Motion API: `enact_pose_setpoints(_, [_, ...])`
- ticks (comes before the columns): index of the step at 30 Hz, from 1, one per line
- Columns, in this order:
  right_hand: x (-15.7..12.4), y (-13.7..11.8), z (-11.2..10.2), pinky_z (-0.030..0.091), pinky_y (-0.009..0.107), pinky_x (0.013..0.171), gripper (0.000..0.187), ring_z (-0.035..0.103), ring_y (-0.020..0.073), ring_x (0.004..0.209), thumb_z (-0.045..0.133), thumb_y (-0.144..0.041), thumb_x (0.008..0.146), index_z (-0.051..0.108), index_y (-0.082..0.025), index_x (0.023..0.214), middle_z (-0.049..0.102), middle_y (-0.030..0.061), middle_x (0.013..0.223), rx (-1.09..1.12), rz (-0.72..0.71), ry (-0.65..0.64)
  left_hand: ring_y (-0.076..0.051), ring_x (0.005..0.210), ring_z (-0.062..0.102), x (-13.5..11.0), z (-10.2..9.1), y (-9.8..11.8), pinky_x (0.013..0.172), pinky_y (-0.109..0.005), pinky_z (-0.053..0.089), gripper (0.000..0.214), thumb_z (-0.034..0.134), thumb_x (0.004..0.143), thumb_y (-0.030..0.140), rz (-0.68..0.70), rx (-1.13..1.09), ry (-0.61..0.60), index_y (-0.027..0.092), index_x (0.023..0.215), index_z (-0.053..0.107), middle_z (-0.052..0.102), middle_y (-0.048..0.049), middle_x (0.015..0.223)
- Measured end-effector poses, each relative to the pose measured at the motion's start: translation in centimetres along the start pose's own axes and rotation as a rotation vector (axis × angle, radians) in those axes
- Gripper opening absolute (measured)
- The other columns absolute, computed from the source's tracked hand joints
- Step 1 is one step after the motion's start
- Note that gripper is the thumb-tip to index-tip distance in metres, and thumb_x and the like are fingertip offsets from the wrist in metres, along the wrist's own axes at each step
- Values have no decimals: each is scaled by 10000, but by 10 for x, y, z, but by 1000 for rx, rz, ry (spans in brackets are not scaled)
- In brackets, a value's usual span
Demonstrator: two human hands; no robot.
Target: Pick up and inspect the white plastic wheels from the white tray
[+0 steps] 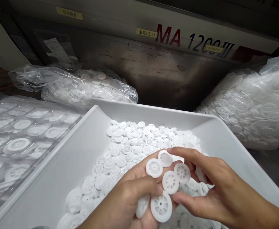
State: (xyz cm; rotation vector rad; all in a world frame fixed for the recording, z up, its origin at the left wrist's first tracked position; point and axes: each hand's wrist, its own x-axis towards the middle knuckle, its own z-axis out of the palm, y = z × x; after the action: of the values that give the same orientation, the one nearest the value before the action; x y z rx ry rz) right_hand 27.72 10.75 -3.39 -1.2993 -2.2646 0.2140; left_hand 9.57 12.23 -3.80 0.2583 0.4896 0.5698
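Note:
Several small white plastic wheels [161, 206] with spoked centres lie on the upturned palm and fingers of my left hand [136, 194], whose thumb presses against them. My right hand [208, 184] is at the right of these wheels, its index fingertip touching the topmost white wheel [165, 158] and its thumb tip near the lowest one. More wheels [200, 174] show edge-on inside the curled fingers of my right hand. Both hands are above a light grey bin [77, 136] that holds a heap of loose white wheels [129, 156].
At the left stands a clear plastic tray [54, 148] with wheels in its pockets. Clear bags of white parts rest behind the bin [89, 89] and at its right [256, 108]. A machine panel [120, 19] with labels and lettering spans the back.

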Motion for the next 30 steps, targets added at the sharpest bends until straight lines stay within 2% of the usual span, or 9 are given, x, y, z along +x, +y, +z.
enact_pose_setpoints(2, [-1, 1, -1, 493, 182, 534, 564, 602, 108, 573, 727, -236, 686, 511, -238, 1207, 662, -24, 788, 41, -18, -7, -178, 826, 636, 1, -1, 0, 780, -309, 438, 436, 437, 740, 25, 3, -9, 26, 211, 1090, 619, 671, -48, 895])
enact_pose_setpoints(4, [-2, 1, -2, 477, 181, 493, 549, 584, 100, 538, 749, -206, 656, 542, -262, 1161, 634, -45, 751, 30, -38, -14, -154, 816, 631, 1, 0, 1, 783, -289, 428, 441, 437, 734, 4, 36, -3, 47, 215, 1075, 621, 667, -38, 897])
enact_pose_setpoints(9, [-1, 2, -3, 455, 190, 468, 338, 577, 101, 558, 696, -299, 769, 580, -294, 1087, 562, -48, 712, 44, -8, -130, -146, 779, 634, 2, 1, 1, 785, -299, 430, 429, 440, 745, 13, 25, -6, 37, 213, 1083, 613, 661, -38, 892])
enact_pose_setpoints(12, [0, 2, -5, 463, 173, 509, 384, 586, 89, 597, 706, -299, 766, 552, -298, 1118, 585, -55, 751, 87, 19, -140, -159, 768, 638, 2, 1, 1, 759, -310, 448, 427, 432, 749, 19, 17, -9, 34, 206, 1086, 616, 663, -52, 898])
enact_pose_setpoints(16, [1, 1, -9, 457, 125, 600, 519, 570, 66, 649, 726, -186, 714, 473, -302, 1153, 596, -81, 805, 158, 74, -146, -188, 836, 639, 3, 0, 1, 807, -327, 454, 438, 431, 743, 22, 2, -22, 32, 198, 1098, 620, 669, -66, 912])
enact_pose_setpoints(21, [4, 2, -15, 402, 118, 515, 418, 494, 57, 585, 662, -126, 736, 425, -277, 1046, 498, -88, 711, 186, 102, -249, -196, 890, 638, 1, 3, 1, 885, -338, 434, 423, 409, 742, -4, 108, 18, 19, 170, 1037, 658, 686, -76, 938])
enact_pose_setpoints(25, [6, 1, -16, 399, 137, 525, 378, 492, 61, 596, 615, -104, 757, 402, -286, 1011, 465, -87, 707, 189, 139, -285, -165, 918, 635, 3, 6, 6, 892, -282, 439, 422, 381, 752, -37, 66, -4, 10, 150, 987, 679, 699, -65, 944])
enact_pose_setpoints(30, [4, 2, -16, 394, 162, 520, 356, 474, 72, 594, 577, -119, 792, 376, -300, 1024, 475, -85, 725, 206, 170, -315, -192, 1004, 617, 4, 4, 7, 905, -291, 447, 412, 412, 775, 4, 48, -47, 45, 155, 1075, 651, 694, -69, 1013])
